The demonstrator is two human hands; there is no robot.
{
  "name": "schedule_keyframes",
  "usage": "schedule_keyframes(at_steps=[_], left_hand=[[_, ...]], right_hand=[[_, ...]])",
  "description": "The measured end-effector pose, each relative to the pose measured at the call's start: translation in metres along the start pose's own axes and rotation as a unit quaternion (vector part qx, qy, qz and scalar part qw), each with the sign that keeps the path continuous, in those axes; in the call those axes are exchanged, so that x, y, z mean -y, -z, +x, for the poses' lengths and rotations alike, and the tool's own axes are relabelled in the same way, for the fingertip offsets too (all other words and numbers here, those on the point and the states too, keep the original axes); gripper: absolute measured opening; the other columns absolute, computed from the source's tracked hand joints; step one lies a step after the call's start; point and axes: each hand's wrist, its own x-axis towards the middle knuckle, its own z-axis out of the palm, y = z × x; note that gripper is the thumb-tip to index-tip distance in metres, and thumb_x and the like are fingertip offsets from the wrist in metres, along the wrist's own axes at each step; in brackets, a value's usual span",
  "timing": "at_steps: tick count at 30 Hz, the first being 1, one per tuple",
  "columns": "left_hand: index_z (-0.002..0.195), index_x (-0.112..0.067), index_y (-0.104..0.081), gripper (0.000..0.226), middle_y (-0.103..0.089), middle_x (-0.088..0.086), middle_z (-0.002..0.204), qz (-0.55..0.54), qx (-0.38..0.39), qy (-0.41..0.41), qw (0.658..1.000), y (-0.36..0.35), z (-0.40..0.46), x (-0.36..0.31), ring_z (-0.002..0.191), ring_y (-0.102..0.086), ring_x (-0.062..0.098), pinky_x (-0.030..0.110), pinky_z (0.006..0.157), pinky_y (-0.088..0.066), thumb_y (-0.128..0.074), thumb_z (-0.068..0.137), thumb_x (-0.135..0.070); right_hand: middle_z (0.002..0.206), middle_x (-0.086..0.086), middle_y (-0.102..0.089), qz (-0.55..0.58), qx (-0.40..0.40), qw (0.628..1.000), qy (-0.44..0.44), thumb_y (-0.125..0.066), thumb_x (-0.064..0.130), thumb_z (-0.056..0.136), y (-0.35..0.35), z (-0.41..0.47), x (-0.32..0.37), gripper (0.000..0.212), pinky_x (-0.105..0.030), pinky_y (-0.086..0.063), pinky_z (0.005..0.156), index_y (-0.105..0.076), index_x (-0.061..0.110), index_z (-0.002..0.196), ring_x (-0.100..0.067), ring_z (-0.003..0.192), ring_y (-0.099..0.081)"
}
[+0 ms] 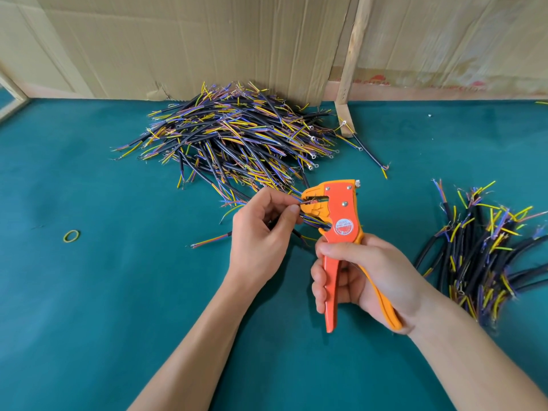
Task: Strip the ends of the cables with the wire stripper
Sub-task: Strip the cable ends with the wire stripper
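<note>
While left hand [261, 229] pinches, cable [308, 221] meets wire stripper [341, 221].

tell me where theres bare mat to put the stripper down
Bare green mat lies near-left, beyond the rubber band, and between the forearms. Crowded: the big cable pile at the cardboard wall and the right cable pile.

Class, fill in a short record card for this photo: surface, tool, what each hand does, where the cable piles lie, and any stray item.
surface: green table
tool: orange wire stripper
right hand: grips the stripper's handles
left hand: pinches a cable, one wire end fed into the stripper's head
large pile: far centre, by cardboard
small pile: right side
stray item: yellow rubber band
</note>
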Motion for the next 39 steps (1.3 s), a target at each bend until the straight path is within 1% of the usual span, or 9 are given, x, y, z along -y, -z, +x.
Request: schedule_keyframes(at_steps=[6, 10, 15, 19, 23, 26, 30, 35, 39], left_hand=[[0.087, -0.014, -0.067, 0.016, -0.070, 0.003, 0.075, 0.002, -0.003, -0.001, 1.000, -0.0002, 0.0002, 0.0011, 0.069, -0.066, 0.019, 0.030, 0.069, -0.054, -0.065, 0.094, 0.000], [0.087, -0.016, -0.066, 0.016, -0.070, 0.003, 0.075, 0.004, -0.004, -0.007, 1.000, -0.0007, 0.0000, 0.0009, 0.070, -0.068, 0.023, 0.034, 0.070, -0.055, -0.065, 0.093, -0.001], [0.086, -0.020, -0.066, 0.021, -0.070, 0.003, 0.075, 0.003, -0.009, -0.007, 1.000, -0.0006, -0.0001, 0.0002, 0.069, -0.067, 0.021, 0.032, 0.069, -0.055, -0.065, 0.093, 0.000], [0.086, -0.018, -0.066, 0.020, -0.070, 0.004, 0.074, 0.005, -0.009, -0.007, 1.000, -0.0007, 0.0000, 0.0004, 0.069, -0.067, 0.022, 0.029, 0.068, -0.054, -0.064, 0.093, 0.001], [0.086, -0.017, -0.066, 0.020, -0.070, 0.005, 0.074, 0.004, -0.008, -0.008, 1.000, -0.0011, -0.0001, -0.0001, 0.070, -0.067, 0.025, 0.031, 0.068, -0.055, -0.064, 0.093, 0.002], [0.087, -0.015, -0.066, 0.019, -0.070, 0.004, 0.075, 0.007, -0.007, -0.011, 1.000, -0.0008, 0.0000, 0.0000, 0.069, -0.067, 0.023, 0.028, 0.067, -0.054, -0.065, 0.093, 0.003], [0.086, -0.016, -0.066, 0.020, -0.070, 0.002, 0.075, 0.008, -0.008, -0.010, 1.000, -0.0015, -0.0001, -0.0005, 0.070, -0.067, 0.022, 0.029, 0.068, -0.055, -0.065, 0.093, 0.003], [0.087, -0.014, -0.067, 0.018, -0.070, 0.000, 0.074, 0.007, -0.009, -0.011, 1.000, -0.0012, 0.0000, -0.0008, 0.069, -0.067, 0.019, 0.022, 0.067, -0.052, -0.065, 0.093, 0.003], [0.086, -0.016, -0.066, 0.019, -0.070, 0.002, 0.075, 0.005, -0.010, -0.011, 1.000, -0.0012, -0.0002, -0.0003, 0.071, -0.067, 0.023, 0.029, 0.068, -0.054, -0.065, 0.093, 0.002]], right_hand=[[0.079, -0.029, -0.061, 0.011, 0.007, 1.000, -0.001, -0.071, 0.018, 0.083, 0.0006, -0.0002, -0.0001, 0.023, -0.048, -0.057, 0.063, -0.059, 0.002, 0.095, -0.040, 0.064, -0.060], [0.083, -0.032, -0.062, 0.019, 0.019, 1.000, -0.003, -0.071, 0.017, 0.082, 0.0016, -0.0007, -0.0002, 0.025, -0.051, -0.057, 0.066, -0.060, 0.002, 0.099, -0.042, 0.068, -0.063], [0.083, -0.032, -0.062, 0.011, 0.022, 1.000, 0.000, -0.071, 0.015, 0.083, 0.0021, -0.0010, 0.0000, 0.022, -0.051, -0.057, 0.067, -0.061, 0.003, 0.099, -0.042, 0.068, -0.063], [0.081, -0.031, -0.061, 0.009, 0.021, 1.000, 0.002, -0.070, 0.016, 0.083, 0.0020, -0.0010, -0.0001, 0.022, -0.051, -0.057, 0.066, -0.061, 0.002, 0.098, -0.042, 0.067, -0.062], [0.078, -0.028, -0.060, 0.007, 0.014, 1.000, 0.004, -0.070, 0.021, 0.086, 0.0011, -0.0007, -0.0008, 0.021, -0.050, -0.057, 0.064, -0.062, 0.002, 0.092, -0.040, 0.065, -0.061], [0.077, -0.026, -0.059, 0.006, 0.007, 1.000, 0.006, -0.071, 0.025, 0.086, 0.0001, -0.0005, -0.0006, 0.021, -0.047, -0.057, 0.061, -0.064, 0.006, 0.086, -0.039, 0.063, -0.060], [0.076, -0.025, -0.058, 0.005, 0.004, 1.000, 0.005, -0.071, 0.027, 0.085, -0.0005, -0.0001, -0.0003, 0.020, -0.046, -0.057, 0.060, -0.066, 0.008, 0.083, -0.038, 0.062, -0.059], [0.074, -0.024, -0.058, 0.008, 0.007, 1.000, 0.008, -0.071, 0.028, 0.086, -0.0007, 0.0003, -0.0011, 0.019, -0.045, -0.056, 0.059, -0.068, 0.010, 0.081, -0.036, 0.060, -0.057], [0.074, -0.024, -0.058, 0.006, 0.009, 1.000, 0.011, -0.071, 0.029, 0.086, -0.0004, 0.0008, -0.0023, 0.020, -0.045, -0.056, 0.059, -0.069, 0.010, 0.079, -0.035, 0.059, -0.057]])
